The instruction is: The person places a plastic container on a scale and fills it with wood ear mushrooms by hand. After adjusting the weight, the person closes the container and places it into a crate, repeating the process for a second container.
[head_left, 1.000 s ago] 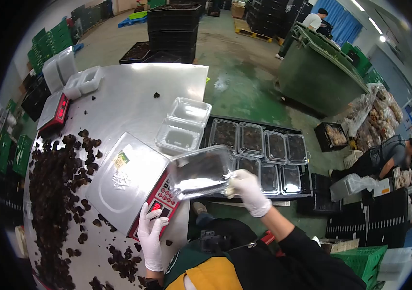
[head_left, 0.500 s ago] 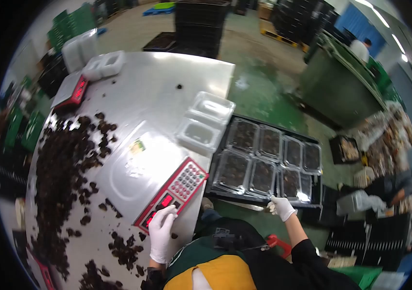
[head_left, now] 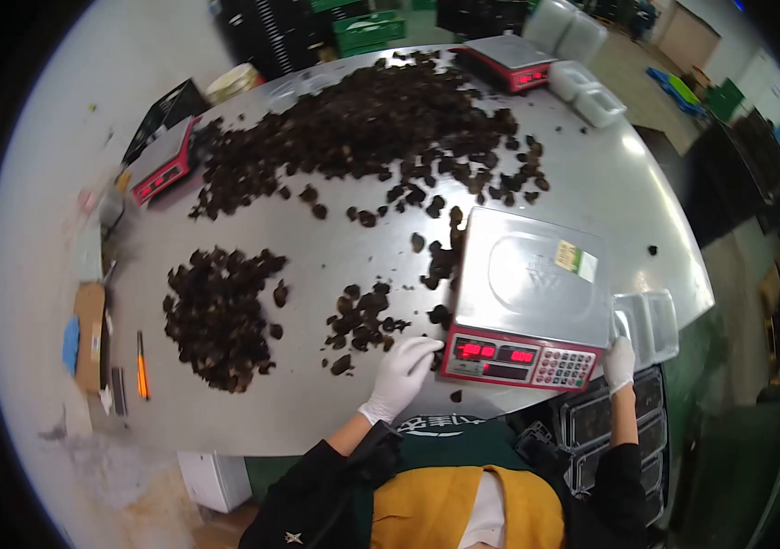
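Observation:
My left hand, in a white glove, is beside the front left corner of a red and silver scale. Its fingers are slightly bent and apart, with nothing between them. At the scale's right side, my gloved right hand has its fingers together on the near edge of a clear plastic container. The scale's plate holds only a label, and its red digits are lit. Small dark brown pieces lie in a little pile left of the scale and in a larger pile farther left.
A wide dark heap covers the far part of the metal table. Two more scales stand at its edges. An orange cutter lies at left. Filled clear boxes are below my right arm.
The view has swung left across the table. My right hand has gone from the filled boxes to the clear containers beside the scale. My left hand has moved off the scale's display to its corner.

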The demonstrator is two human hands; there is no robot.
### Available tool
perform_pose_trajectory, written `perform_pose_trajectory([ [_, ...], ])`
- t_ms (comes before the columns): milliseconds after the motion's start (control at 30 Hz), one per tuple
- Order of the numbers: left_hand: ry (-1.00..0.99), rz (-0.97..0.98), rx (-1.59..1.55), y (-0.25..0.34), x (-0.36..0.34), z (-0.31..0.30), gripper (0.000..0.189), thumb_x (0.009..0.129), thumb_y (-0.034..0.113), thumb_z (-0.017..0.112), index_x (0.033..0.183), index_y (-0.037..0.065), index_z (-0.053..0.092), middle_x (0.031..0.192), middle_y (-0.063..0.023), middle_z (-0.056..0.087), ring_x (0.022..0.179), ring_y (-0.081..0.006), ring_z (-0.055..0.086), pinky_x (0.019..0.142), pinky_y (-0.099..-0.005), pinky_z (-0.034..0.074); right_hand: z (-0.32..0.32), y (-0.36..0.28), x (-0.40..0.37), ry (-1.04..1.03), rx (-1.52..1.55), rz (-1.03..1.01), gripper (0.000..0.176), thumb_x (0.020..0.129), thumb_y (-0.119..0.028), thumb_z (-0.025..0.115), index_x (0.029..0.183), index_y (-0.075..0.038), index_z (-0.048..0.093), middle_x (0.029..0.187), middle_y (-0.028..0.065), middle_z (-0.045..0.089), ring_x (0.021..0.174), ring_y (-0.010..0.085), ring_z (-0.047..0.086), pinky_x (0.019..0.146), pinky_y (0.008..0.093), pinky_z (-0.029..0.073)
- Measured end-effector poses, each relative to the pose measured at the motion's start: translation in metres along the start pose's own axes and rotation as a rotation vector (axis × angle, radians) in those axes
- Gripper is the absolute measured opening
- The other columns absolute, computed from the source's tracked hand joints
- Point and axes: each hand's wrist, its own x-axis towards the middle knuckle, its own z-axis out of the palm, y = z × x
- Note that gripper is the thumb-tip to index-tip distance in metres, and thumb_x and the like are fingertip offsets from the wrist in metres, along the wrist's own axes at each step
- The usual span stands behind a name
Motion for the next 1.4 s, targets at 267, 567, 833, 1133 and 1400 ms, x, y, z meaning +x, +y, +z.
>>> perform_pose_trajectory([
  [267, 0.224, -0.323, 0.683, -0.073, -0.062, -0.056, 0.057, 0.078, 0.018, 0.074, 0.132, 0.013, 0.056, 0.146, -0.0181, 0.038, 0.134, -0.0374, 0.034, 0.111, -0.0458, 0.028, -0.013, 0.018, 0.007, -0.035, -0.03, 0.019, 0.017, 0.072, -0.012, 0.067, 0.07, 0.003, 0.058, 0.07, 0.023, 0.062, 0.071, 0.0377, 0.064, 0.067, 0.0433, 0.05],
  [567, 0.205, -0.091, 0.677, -0.119, -0.014, -0.07, 0.033, 0.077, 0.015, 0.071, 0.11, 0.012, 0.066, 0.109, -0.0054, 0.06, 0.107, -0.0259, 0.052, 0.091, -0.0409, 0.038, -0.064, 0.033, 0.014, 0.37, 0.146, 0.041, 0.035, 0.089, -0.022, 0.067, 0.068, 0.002, 0.055, 0.058, 0.0119, 0.05, 0.054, 0.0231, 0.041, 0.054, 0.0373, 0.038],
  [833, -0.061, 0.076, 0.901, -0.118, 0.022, -0.081, 0.016, 0.072, 0.016, 0.073, 0.085, 0.012, 0.065, 0.093, -0.0018, 0.06, 0.089, -0.0234, 0.056, 0.079, -0.0389, 0.04, -0.106, -0.108, -0.025, 0.353, 0.244, -0.41, 0.011, 0.082, -0.006, 0.069, 0.075, -0.002, 0.061, 0.067, 0.0098, 0.052, 0.06, 0.0229, 0.049, 0.057, 0.036, 0.041],
  [1133, 0.435, -0.353, 0.745, -0.116, -0.015, -0.19, 0.05, 0.084, 0.007, 0.061, 0.133, 0.01, 0.053, 0.126, -0.0159, 0.055, 0.115, -0.0327, 0.052, 0.099, -0.04, 0.042, -0.092, -0.182, -0.046, 0.126, 0.169, -0.681, 0.039, 0.07, -0.027, 0.079, 0.095, -0.002, 0.062, 0.072, 0.0107, 0.048, 0.068, 0.0291, 0.052, 0.062, 0.0395, 0.043],
  [1400, -0.037, -0.165, 0.712, -0.093, -0.028, -0.059, 0.076, 0.067, 0.048, 0.078, 0.137, 0.03, 0.053, 0.155, -0.0195, 0.023, 0.14, -0.0465, 0.019, 0.11, -0.0637, 0.015, -0.086, -0.15, -0.04, 0.235, 0.241, -0.382, 0.026, 0.083, -0.013, 0.071, 0.1, 0.003, 0.061, 0.086, 0.0161, 0.059, 0.078, 0.0312, 0.06, 0.071, 0.0369, 0.047],
])
